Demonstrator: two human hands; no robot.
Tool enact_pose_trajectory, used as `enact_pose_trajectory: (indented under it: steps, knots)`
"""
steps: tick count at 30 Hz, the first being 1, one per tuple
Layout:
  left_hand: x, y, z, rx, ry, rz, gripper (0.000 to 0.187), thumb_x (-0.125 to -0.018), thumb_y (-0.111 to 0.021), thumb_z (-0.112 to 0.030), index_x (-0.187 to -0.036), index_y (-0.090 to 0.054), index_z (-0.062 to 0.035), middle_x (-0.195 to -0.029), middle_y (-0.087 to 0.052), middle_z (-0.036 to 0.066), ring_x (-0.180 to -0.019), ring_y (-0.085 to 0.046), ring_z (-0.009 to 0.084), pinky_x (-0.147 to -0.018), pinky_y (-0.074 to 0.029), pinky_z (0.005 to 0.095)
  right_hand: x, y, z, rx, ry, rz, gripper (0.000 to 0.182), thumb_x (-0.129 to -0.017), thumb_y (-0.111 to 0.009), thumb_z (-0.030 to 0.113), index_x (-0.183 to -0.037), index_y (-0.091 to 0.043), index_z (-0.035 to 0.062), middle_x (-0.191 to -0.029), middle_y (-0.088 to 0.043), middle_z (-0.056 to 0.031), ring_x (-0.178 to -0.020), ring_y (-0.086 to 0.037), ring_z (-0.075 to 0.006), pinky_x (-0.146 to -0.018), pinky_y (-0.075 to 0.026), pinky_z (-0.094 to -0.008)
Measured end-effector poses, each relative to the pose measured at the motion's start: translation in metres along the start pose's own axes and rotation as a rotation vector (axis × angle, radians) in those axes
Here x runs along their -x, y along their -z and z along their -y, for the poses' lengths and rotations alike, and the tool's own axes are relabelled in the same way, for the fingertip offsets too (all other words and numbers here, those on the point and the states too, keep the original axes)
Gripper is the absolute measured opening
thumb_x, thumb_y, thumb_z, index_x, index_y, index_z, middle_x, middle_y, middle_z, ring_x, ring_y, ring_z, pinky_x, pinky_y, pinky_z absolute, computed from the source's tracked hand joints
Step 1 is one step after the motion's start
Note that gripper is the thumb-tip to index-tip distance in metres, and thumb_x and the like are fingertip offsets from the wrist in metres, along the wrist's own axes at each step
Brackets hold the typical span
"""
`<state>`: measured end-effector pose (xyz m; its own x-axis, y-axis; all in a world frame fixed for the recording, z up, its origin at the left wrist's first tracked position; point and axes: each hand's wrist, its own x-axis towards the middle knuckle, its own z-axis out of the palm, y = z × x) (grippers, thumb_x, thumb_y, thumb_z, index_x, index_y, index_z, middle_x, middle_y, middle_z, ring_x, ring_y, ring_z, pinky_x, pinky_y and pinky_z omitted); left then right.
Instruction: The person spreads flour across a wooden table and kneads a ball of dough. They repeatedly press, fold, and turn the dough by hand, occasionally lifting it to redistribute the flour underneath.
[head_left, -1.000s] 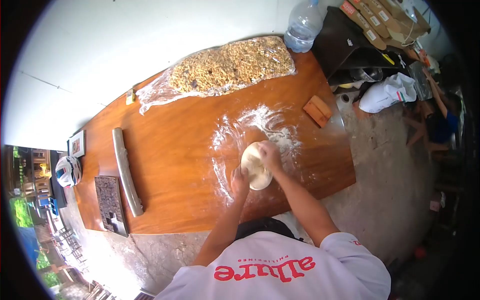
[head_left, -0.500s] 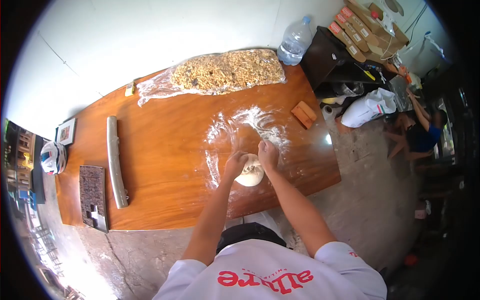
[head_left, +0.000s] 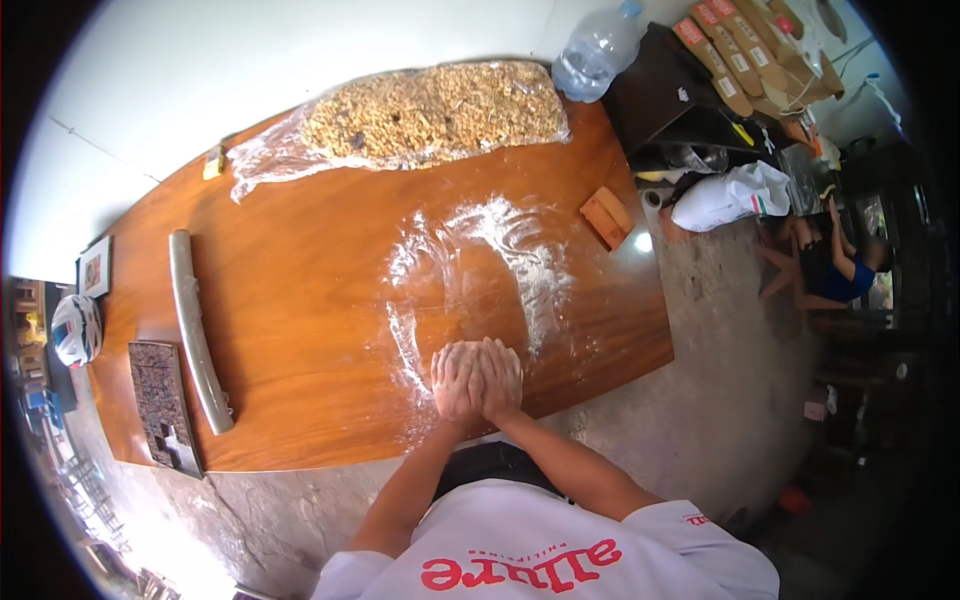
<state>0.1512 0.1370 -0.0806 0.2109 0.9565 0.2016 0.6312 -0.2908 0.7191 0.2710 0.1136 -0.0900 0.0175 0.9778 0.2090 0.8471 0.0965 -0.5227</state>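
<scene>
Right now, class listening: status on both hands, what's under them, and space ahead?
Left hand, right hand together, palms down, near side of table. Anything beneath: hidden. Ahead: white powder, no object blocking.

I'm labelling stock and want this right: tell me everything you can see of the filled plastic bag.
The bag is long, clear and wrinkled, packed with golden, lumpy pieces with a few dark spots among them. It lies flat on the wooden table, along the wall side, its slack end spread to the left. Nobody is touching it. Whether it is sealed, I cannot tell.
</scene>
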Motion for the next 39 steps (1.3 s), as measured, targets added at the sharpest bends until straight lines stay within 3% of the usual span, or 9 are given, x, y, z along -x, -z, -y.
enact_pose_trajectory:
  steps: [9,16,19,22,24,26,30,34,39]
  knots:
    - [-0.148,-0.003,0.062,-0.265,0.105,-0.125,0.055,-0.098,-0.034,-0.038,-0.142,-0.053,-0.0108,-0.149,-0.044,0.021,-0.14,-0.038,0.0372,-0.117,-0.023,0.0532,-0.156,-0.033,-0.001,0.238,-0.163,0.144,0.055,-0.096,-0.047,0.036,-0.147,-0.045,0.0157,-0.15,-0.043,-0.0157,-0.14,-0.037,-0.035,-0.116,-0.024,-0.0495]
    - [-0.175,-0.002,0.082,-0.296,0.093,-0.164,0.056,-0.101,-0.034,-0.039,-0.146,-0.048,-0.0081,-0.149,-0.043,0.022,-0.14,-0.036,0.0437,-0.117,-0.025,0.0533,-0.205,-0.038,0.002,-0.085,-0.17,0.041,0.044,-0.093,-0.055,0.022,-0.135,-0.056,0.0085,-0.14,-0.054,-0.015,-0.135,-0.046,-0.0301,-0.114,-0.03,-0.0464]
    - [-0.168,-0.006,0.066,-0.216,0.056,-0.057,0.044,-0.103,-0.041,-0.031,-0.137,-0.055,-0.0065,-0.139,-0.054,0.019,-0.137,-0.042,0.0394,-0.114,-0.033,0.049,-0.195,-0.017,-0.026,-0.626,-0.131,-0.031,0.039,-0.095,-0.055,0.01,-0.133,-0.057,0.0052,-0.14,-0.054,-0.0169,-0.137,-0.045,-0.0318,-0.117,-0.033,-0.0438]
    - [-0.149,-0.003,0.051,-0.276,0.062,-0.057,0.036,-0.102,-0.047,-0.025,-0.128,-0.061,-0.0055,-0.129,-0.061,0.016,-0.127,-0.05,0.0376,-0.109,-0.038,0.0477,-0.181,0.029,-0.086,-0.462,-0.21,-0.144,0.043,-0.097,-0.056,0.015,-0.139,-0.052,0.0076,-0.142,-0.052,-0.0184,-0.137,-0.044,-0.034,-0.117,-0.033,-0.0443]
    - [-0.138,-0.002,0.04,-0.32,0.099,-0.074,0.032,-0.101,-0.049,-0.022,-0.124,-0.064,-0.0052,-0.124,-0.064,0.014,-0.122,-0.053,0.0367,-0.106,-0.04,0.0477,-0.171,0.035,-0.127,-0.091,-0.287,-0.072,0.051,-0.098,-0.056,0.025,-0.146,-0.046,0.0126,-0.152,-0.039,-0.0219,-0.141,-0.036,-0.0433,-0.117,-0.032,-0.0496]
    - [-0.133,-0.007,0.038,-0.384,0.126,-0.116,0.029,-0.099,-0.05,-0.019,-0.12,-0.064,-0.0058,-0.117,-0.065,0.012,-0.113,-0.056,0.0346,-0.101,-0.043,0.0472,-0.161,0.035,-0.138,0.153,-0.012,-0.049,0.057,-0.097,-0.058,0.03,-0.149,-0.042,0.0128,-0.155,-0.034,-0.0226,-0.142,-0.032,-0.0454,-0.116,-0.031,-0.0529]
    - [-0.149,-0.006,0.012,-0.398,0.317,0.004,0.034,-0.095,-0.055,-0.022,-0.126,-0.062,-0.01,-0.135,-0.056,0.013,-0.128,-0.046,0.0353,-0.111,-0.032,0.0518,-0.138,0.029,-0.129,0.12,0.119,0.022,0.059,-0.095,-0.059,0.029,-0.148,-0.042,0.0067,-0.156,-0.031,-0.0209,-0.141,-0.033,-0.0451,-0.116,-0.03,-0.0547]
    - [-0.156,-0.028,-0.026,-0.358,-0.108,0.11,0.076,-0.075,-0.078,-0.039,-0.142,-0.05,-0.0164,-0.139,-0.05,0.016,-0.139,-0.037,0.0373,-0.119,-0.02,0.0576,-0.128,0.037,-0.128,0.091,0.168,0.044,0.056,-0.093,-0.059,0.019,-0.143,-0.045,-0.0019,-0.154,-0.036,-0.0197,-0.14,-0.037,-0.0407,-0.114,-0.036,-0.0492]
    - [-0.154,-0.021,-0.026,-0.509,-0.071,0.373,0.077,-0.061,-0.087,-0.041,-0.127,-0.056,-0.0156,-0.127,-0.055,0.013,-0.132,-0.043,0.0369,-0.117,-0.021,0.0616,-0.109,0.041,-0.143,0.152,0.252,0.037,0.047,-0.09,-0.058,0.006,-0.136,-0.055,-0.0004,-0.143,-0.051,-0.0177,-0.133,-0.049,-0.0347,-0.11,-0.043,-0.0406]
